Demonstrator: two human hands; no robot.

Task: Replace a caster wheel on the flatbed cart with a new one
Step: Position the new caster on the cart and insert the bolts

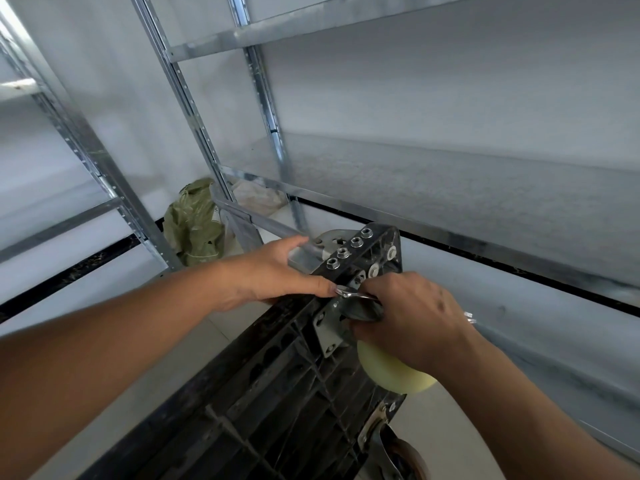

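Standing on edge with its ribbed black underside toward the camera, the flatbed cart (270,386) leans up toward a galvanised steel shelving rack (450,209). The left hand (273,271) lies over the cart's upper corner, fingers fairly straight and pressed against the edge, thumb reaching toward a row of four nuts (349,247) on the corner bracket. Just right of it, almost touching its fingertips, the right hand (412,317) curls round a shiny metal wrench (356,294) whose ring end sits at the top of a caster's mounting plate (329,327). That caster's pale yellow wheel (391,372) sticks out directly below the right palm, partly covered by the hand. A second caster (398,445), with a darker wheel, is fixed lower on the same cart edge, well below the right forearm. Behind the left hand, on the floor by the rack's upright, sits a crumpled green sack (194,226).
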